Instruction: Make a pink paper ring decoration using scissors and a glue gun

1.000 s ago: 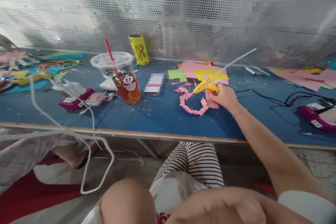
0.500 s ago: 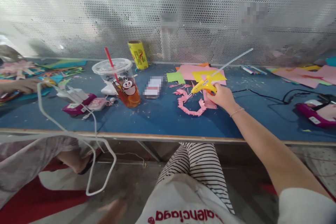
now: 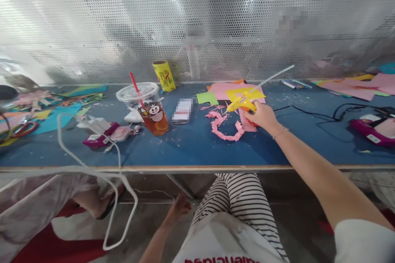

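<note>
My right hand (image 3: 262, 116) is wrapped around the handle of a yellow hot glue gun (image 3: 240, 102). A pale glue stick (image 3: 273, 77) juts from its rear, and the nozzle points down and left. Just under the nozzle lies a curved strip of folded pink paper (image 3: 226, 136), its ends apart. Pink paper (image 3: 247, 121) rests beneath the gun and partly behind my hand. Thin pink scraps (image 3: 216, 107) lie around there. Below the table's front edge, beside my striped leg, my left hand (image 3: 180, 206) appears slightly blurred, fingers loosely apart and holding nothing visible.
A clear drink cup (image 3: 154, 113) with a red straw, a phone (image 3: 182, 111) and a yellow roll (image 3: 164, 76) stand left of centre. White cable (image 3: 135, 201) hangs over the edge. Purple power strips (image 3: 100, 139) lie at both sides. Scissors (image 3: 26, 128) rest far left.
My left hand has risen into view below the table edge. The view has tilted slightly upward. The other person's hand at the far left has left the scissors. My right hand keeps the glue gun.
</note>
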Demonstrator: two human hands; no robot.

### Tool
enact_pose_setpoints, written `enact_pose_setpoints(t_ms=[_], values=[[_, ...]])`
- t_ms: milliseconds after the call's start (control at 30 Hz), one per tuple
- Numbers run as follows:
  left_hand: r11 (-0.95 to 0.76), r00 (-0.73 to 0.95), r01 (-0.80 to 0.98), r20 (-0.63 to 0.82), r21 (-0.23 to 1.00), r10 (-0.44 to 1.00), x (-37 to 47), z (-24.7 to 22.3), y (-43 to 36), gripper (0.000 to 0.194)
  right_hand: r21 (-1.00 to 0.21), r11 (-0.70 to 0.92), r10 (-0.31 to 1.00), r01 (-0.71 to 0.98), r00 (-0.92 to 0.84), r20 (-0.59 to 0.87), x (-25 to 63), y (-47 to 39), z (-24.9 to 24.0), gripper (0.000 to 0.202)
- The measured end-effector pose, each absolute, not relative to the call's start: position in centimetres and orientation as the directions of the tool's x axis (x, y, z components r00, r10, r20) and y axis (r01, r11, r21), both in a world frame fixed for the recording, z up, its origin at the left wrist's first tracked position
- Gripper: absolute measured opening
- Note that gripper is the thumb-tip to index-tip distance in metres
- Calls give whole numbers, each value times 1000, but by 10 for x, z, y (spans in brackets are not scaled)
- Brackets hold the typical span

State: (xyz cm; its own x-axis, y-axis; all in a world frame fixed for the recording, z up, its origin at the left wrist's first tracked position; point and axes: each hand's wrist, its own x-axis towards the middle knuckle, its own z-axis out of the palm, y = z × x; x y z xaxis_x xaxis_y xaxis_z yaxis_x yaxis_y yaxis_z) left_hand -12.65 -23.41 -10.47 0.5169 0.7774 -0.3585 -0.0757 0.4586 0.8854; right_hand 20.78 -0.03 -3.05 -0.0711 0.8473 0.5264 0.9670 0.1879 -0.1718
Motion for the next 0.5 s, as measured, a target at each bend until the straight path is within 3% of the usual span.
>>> enact_pose_setpoints(t_ms=[100,167,200,233,300,333,400,500], values=[[412,736,128,-365,902,571,-116,-78,-226,27,-175,188,837,967,-65,543,208,1,-32,51],[297,912,124,-227,947,342,-108,-40,-213,34,-170,181,835,969,-61,547,207,1,-32,51],[213,930,26,-101,977,353,-103,-18,-202,36,-164,178,835,970,-61,546,207,1,-32,51],[128,887,-50,-15,991,461,-96,2,-188,33,-158,176,837,972,-63,543,207,1,-33,52],[3,632,-248,160,969,758,-81,34,-155,29,-153,174,842,973,-66,536,207,1,-32,53],[-13,508,-403,236,915,828,-72,43,-137,34,-155,175,844,972,-67,533,207,0,-32,53],[119,418,-594,179,796,891,-57,51,-108,52,-161,181,846,970,-70,528,207,0,-32,52],[148,350,-695,151,704,924,-45,47,-87,60,-163,188,849,969,-76,522,208,0,-31,51]])
